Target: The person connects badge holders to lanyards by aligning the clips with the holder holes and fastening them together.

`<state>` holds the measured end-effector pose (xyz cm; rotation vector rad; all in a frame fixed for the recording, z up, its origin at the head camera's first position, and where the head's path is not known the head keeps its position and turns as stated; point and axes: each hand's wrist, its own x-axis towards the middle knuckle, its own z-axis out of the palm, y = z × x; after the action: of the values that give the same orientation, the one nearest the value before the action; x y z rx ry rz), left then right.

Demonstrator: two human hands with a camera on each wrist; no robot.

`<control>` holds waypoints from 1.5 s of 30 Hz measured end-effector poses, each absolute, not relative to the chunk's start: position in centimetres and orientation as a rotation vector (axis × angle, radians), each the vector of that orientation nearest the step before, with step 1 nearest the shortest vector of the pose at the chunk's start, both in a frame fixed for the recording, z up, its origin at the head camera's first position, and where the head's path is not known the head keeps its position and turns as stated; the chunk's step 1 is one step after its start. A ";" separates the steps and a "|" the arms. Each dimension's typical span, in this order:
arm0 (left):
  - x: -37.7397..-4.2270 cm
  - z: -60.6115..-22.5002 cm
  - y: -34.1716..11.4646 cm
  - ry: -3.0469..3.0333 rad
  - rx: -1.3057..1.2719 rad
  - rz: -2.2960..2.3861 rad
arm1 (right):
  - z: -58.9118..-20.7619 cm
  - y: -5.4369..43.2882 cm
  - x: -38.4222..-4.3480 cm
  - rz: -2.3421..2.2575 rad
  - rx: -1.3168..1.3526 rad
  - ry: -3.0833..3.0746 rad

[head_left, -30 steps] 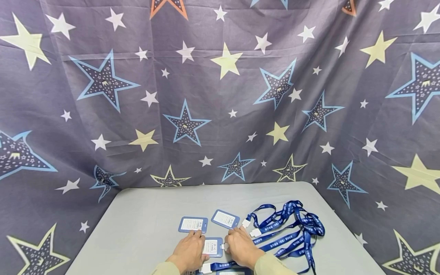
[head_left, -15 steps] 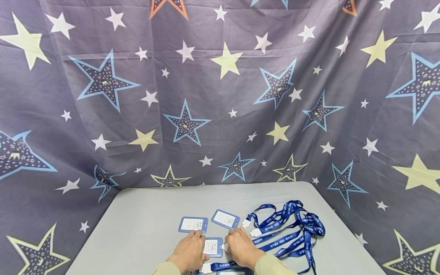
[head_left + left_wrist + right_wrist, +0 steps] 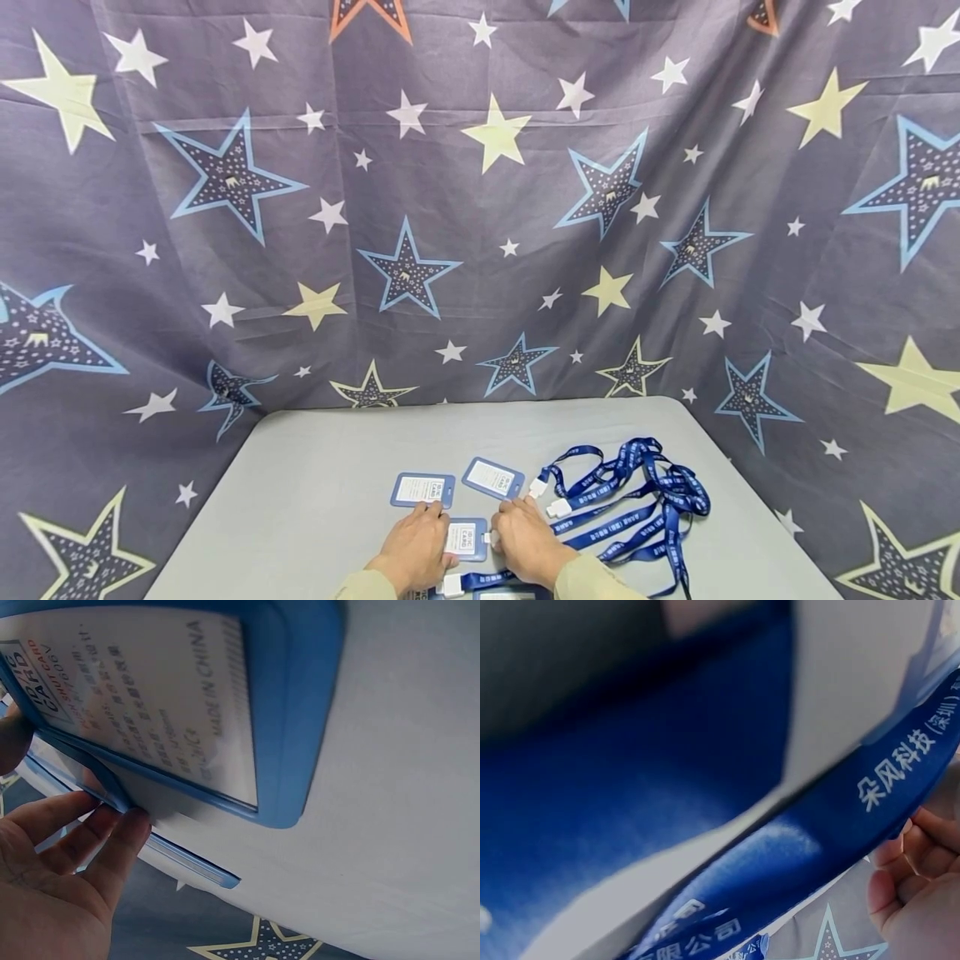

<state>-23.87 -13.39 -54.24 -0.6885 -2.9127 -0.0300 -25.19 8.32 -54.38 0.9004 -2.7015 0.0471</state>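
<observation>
In the head view my left hand (image 3: 414, 546) grips the left part of a blue-framed ID card holder (image 3: 467, 540). In the left wrist view the fingers (image 3: 124, 840) and thumb are at the edge of that holder, while another card holder (image 3: 281, 712) fills the foreground. My right hand (image 3: 527, 540), fingers curled, pinches the white lanyard clip (image 3: 492, 538) at the holder's right end; its fingertips hide most of the clip. The right wrist view has this hand's curled fingers (image 3: 915, 862) beside a blue printed strap (image 3: 885, 780).
Two card holders, one on the left (image 3: 422, 490) and one tilted (image 3: 492, 477), lie beyond my hands. Blue lanyards (image 3: 660, 479) are heaped at the right, with white clips (image 3: 558, 508). Nearer me, another clip (image 3: 451, 585) and a card holder (image 3: 510, 593) lie on the grey table (image 3: 315, 467).
</observation>
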 end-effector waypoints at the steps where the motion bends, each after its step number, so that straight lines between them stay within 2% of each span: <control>1: -23.9 -54.3 -13.4 -2.913 -0.689 -0.026 | -54.5 8.3 -25.2 0.044 0.902 -2.694; 45: -23.9 -54.3 -12.9 -2.912 -0.686 0.003 | -54.8 7.9 -25.2 0.044 0.908 -2.684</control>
<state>-23.95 -12.94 -54.25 -0.6863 -2.9116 0.0028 -25.19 7.86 -54.82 0.9075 -2.6842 0.0442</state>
